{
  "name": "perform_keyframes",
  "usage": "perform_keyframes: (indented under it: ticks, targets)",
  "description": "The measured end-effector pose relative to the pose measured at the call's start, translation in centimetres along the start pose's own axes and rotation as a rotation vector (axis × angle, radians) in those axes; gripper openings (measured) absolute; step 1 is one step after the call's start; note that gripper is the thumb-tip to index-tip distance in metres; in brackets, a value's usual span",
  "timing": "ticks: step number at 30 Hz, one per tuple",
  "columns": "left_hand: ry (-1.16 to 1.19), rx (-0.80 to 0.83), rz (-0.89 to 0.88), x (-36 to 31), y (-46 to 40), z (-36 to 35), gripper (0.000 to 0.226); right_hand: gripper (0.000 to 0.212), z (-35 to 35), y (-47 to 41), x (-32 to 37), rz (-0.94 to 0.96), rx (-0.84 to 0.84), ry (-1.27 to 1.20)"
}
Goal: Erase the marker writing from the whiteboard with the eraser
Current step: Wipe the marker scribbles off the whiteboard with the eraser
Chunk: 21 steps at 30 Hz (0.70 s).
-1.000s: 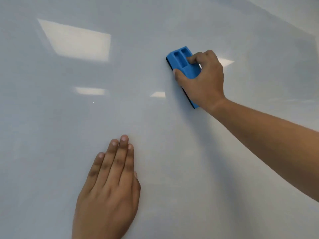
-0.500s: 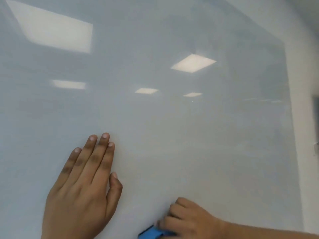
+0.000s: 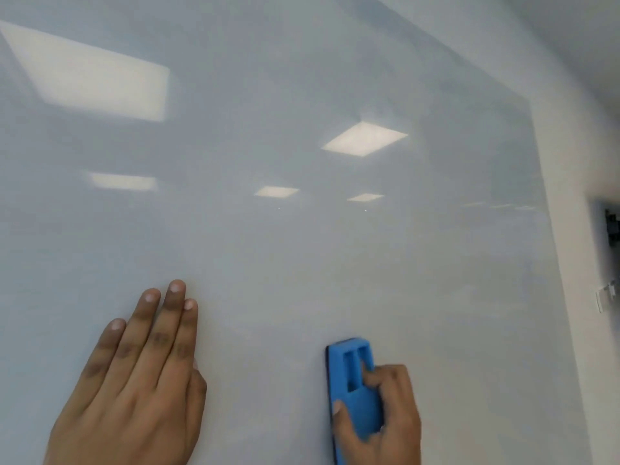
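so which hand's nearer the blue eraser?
Right. The right hand grips the blue eraser against the whiteboard. The left hand lies flat on the board, off to the eraser's left, not touching it.

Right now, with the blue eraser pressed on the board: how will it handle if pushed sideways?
The eraser looks like moulded foam, so probably light and slightly squashy. Its flat face sits on the glossy whiteboard, so it should glide, not roll. The grooves give the right hand decent purchase.
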<state>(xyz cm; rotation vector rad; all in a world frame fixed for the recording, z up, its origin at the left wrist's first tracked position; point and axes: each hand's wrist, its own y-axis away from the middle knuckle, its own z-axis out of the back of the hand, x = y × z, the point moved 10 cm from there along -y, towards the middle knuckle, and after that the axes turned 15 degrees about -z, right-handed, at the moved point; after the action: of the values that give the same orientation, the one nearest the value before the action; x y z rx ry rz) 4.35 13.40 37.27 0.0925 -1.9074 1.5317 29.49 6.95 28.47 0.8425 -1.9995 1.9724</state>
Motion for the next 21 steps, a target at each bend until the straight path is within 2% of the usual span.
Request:
perform_keyframes:
  ticks: [2, 3, 5, 6, 7, 9, 12, 15, 17, 21]
  targets:
    - [0.014, 0.032, -0.003, 0.2, -0.2, 0.2, 0.056, 0.055, -3.9, 4.0, 3.5, 0.153, 0.230, 0.097]
    - [0.027, 0.051, -0.004, 0.2, -0.3, 0.5, 0.055, 0.054, -4.7, 4.7, 5.4, 0.243, 0.271, 0.136]
    - [0.076, 0.065, 0.010, 0.5, -0.7, 1.5, 0.054, 0.023, -4.4, 5.0, 9.9, 0.613, 0.268, 0.173]
    - [0.106, 0.056, 0.026, 0.8, -0.9, 2.1, 0.052, 0.021, -3.9, 3.7, 11.2, 0.694, 0.246, 0.142]
    - [0.126, 0.040, 0.039, 1.3, -1.1, 2.8, 0.051, 0.032, -3.1, 0.8, 11.5, 0.667, 0.205, 0.097]
    - [0.107, 0.005, 0.044, 2.7, -1.1, 4.0, 0.049, 0.045, -1.4, -7.7, 10.4, 0.397, 0.077, 0.053]
    - [0.032, -0.035, 0.091, 7.7, 0.0, 6.2, 0.048, 0.048, 1.5, -20.1, 7.3, -0.042, -0.139, 0.049]
    - [-0.031, 0.011, 0.177, 12.5, 1.2, 7.0, 0.050, 0.059, 2.3, -28.2, 6.7, -0.317, -0.197, 0.036]
    - [-0.036, 0.038, 0.208, 13.2, 1.3, 6.8, 0.053, 0.062, 1.2, -30.4, 9.8, -0.323, -0.211, 0.004]
    - [-0.036, 0.040, 0.208, 12.8, 1.4, 6.3, 0.054, 0.058, -3.6, -28.6, 21.5, -0.082, -0.157, -0.099]
